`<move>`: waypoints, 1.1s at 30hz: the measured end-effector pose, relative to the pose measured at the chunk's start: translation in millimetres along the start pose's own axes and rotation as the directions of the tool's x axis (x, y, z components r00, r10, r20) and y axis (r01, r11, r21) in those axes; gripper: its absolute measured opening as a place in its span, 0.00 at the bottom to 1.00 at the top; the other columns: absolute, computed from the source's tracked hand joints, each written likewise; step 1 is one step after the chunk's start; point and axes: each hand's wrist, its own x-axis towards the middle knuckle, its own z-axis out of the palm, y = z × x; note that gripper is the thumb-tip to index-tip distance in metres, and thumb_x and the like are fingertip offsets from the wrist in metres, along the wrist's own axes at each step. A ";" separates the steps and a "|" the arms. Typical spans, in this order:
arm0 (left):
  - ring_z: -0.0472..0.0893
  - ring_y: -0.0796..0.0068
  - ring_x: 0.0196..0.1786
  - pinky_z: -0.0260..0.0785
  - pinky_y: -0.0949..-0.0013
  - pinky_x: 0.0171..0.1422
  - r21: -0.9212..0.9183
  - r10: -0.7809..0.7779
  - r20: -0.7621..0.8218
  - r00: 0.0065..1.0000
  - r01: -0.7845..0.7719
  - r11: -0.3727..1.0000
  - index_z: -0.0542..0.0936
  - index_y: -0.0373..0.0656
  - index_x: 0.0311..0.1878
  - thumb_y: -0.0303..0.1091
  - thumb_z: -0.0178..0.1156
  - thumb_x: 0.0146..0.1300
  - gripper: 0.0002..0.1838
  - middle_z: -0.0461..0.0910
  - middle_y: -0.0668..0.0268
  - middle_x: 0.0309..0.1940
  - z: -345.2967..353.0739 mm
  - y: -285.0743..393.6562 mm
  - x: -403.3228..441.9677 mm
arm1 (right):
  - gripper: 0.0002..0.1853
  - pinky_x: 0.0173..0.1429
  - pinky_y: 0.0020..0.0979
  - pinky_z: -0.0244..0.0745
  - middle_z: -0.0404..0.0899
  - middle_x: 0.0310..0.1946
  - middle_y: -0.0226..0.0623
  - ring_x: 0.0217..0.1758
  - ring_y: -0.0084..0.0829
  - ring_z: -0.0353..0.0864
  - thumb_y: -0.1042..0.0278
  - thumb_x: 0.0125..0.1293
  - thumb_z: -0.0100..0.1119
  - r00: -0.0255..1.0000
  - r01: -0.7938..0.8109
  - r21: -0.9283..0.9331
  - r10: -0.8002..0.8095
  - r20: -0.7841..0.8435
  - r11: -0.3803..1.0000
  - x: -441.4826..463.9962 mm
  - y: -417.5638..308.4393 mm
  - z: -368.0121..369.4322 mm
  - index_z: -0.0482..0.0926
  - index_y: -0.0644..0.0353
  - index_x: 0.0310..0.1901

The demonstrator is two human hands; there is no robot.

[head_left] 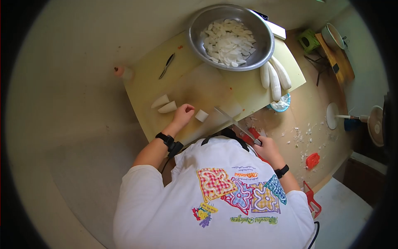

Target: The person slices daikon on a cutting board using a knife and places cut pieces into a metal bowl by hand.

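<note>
My right hand (268, 149) grips the handle of a kitchen knife (234, 120), whose blade points up and left over the near edge of the cutting board. My left hand (183, 116) is closed with its fingers curled, and I see nothing in it. Just right of its fingers lies a short white radish piece (201, 115), apart from the blade. Two longer radish pieces (167, 107) rest left of that hand. At the back, a large metal basin (195, 43) holds many white radish slices (229, 43).
Several whole peeled radishes (274, 81) lie at the table's right end. A peeler (167, 66) is on the yellowish tabletop (145, 81). Below the right edge stands a blue-rimmed container (282, 103). White scraps and a red bag (312, 160) lie on the floor near a fan (375, 124).
</note>
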 end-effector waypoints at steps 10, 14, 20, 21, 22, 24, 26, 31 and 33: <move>0.77 0.52 0.58 0.73 0.59 0.62 0.448 0.454 0.236 0.859 -0.511 0.734 0.84 0.40 0.48 0.28 0.64 0.57 0.14 0.80 0.57 0.49 8.0 28.9 -42.6 | 0.11 0.32 0.41 0.70 0.74 0.21 0.52 0.23 0.47 0.75 0.65 0.58 0.63 0.983 -0.046 0.146 0.019 0.182 0.988 37.3 -35.2 34.2 0.77 0.67 0.29; 0.77 0.53 0.58 0.73 0.58 0.63 0.379 0.551 0.290 0.783 -0.622 0.685 0.84 0.41 0.50 0.26 0.64 0.57 0.15 0.80 0.57 0.52 10.9 16.6 -33.6 | 0.11 0.32 0.41 0.70 0.75 0.20 0.51 0.23 0.47 0.75 0.66 0.58 0.64 0.981 -0.052 0.136 0.025 0.192 0.989 42.5 -55.1 36.5 0.77 0.67 0.29; 0.79 0.57 0.54 0.75 0.58 0.59 0.452 0.633 0.320 0.705 -0.701 0.552 0.84 0.41 0.48 0.28 0.65 0.57 0.15 0.81 0.61 0.50 13.3 9.6 -32.7 | 0.12 0.31 0.40 0.70 0.74 0.20 0.50 0.23 0.45 0.75 0.65 0.58 0.66 0.971 -0.107 0.146 0.072 0.226 0.983 45.6 -67.0 39.0 0.77 0.67 0.29; 0.79 0.56 0.54 0.75 0.58 0.59 0.452 0.652 0.318 0.689 -0.714 0.535 0.84 0.41 0.48 0.27 0.65 0.56 0.15 0.81 0.60 0.50 13.3 8.3 -32.0 | 0.12 0.31 0.40 0.70 0.74 0.20 0.50 0.23 0.45 0.75 0.65 0.58 0.66 0.970 -0.118 0.146 0.082 0.230 0.982 45.6 -68.5 38.4 0.77 0.67 0.29; 0.79 0.55 0.54 0.76 0.57 0.59 0.452 0.671 0.315 0.671 -0.728 0.516 0.84 0.41 0.49 0.27 0.64 0.56 0.15 0.81 0.60 0.49 13.2 7.2 -30.7 | 0.12 0.30 0.39 0.70 0.74 0.20 0.50 0.23 0.45 0.75 0.65 0.58 0.66 0.966 -0.129 0.136 0.093 0.242 0.982 45.9 -70.6 37.4 0.77 0.67 0.29; 0.79 0.55 0.55 0.75 0.56 0.60 0.439 0.664 0.325 0.674 -0.729 0.525 0.83 0.41 0.50 0.26 0.64 0.56 0.16 0.81 0.59 0.50 13.3 7.9 -29.9 | 0.12 0.30 0.39 0.70 0.74 0.20 0.49 0.23 0.44 0.75 0.65 0.58 0.66 0.960 -0.151 0.127 0.114 0.256 0.980 44.5 -75.6 35.8 0.77 0.66 0.29; 0.79 0.54 0.56 0.75 0.56 0.61 0.428 0.659 0.329 0.676 -0.729 0.534 0.83 0.41 0.51 0.26 0.63 0.55 0.18 0.80 0.59 0.51 12.9 9.4 -29.1 | 0.13 0.30 0.38 0.70 0.74 0.20 0.49 0.23 0.44 0.75 0.64 0.59 0.66 0.955 -0.171 0.161 0.124 0.270 0.972 44.0 -81.0 34.1 0.77 0.66 0.29; 0.77 0.50 0.58 0.75 0.55 0.61 0.459 0.587 0.396 0.706 -0.706 0.539 0.80 0.42 0.56 0.25 0.62 0.54 0.23 0.77 0.55 0.55 11.0 7.8 -30.1 | 0.13 0.31 0.40 0.71 0.76 0.20 0.49 0.24 0.46 0.76 0.63 0.59 0.67 0.960 -0.153 0.130 0.115 0.256 0.980 45.5 -85.6 37.2 0.77 0.65 0.29; 0.77 0.50 0.58 0.75 0.54 0.61 0.458 0.586 0.403 0.704 -0.709 0.537 0.80 0.42 0.56 0.25 0.63 0.54 0.23 0.77 0.55 0.56 11.3 5.6 -29.2 | 0.13 0.31 0.41 0.71 0.76 0.21 0.49 0.24 0.47 0.77 0.63 0.59 0.67 0.959 -0.153 0.126 0.117 0.259 0.980 46.3 -84.7 38.5 0.77 0.65 0.29</move>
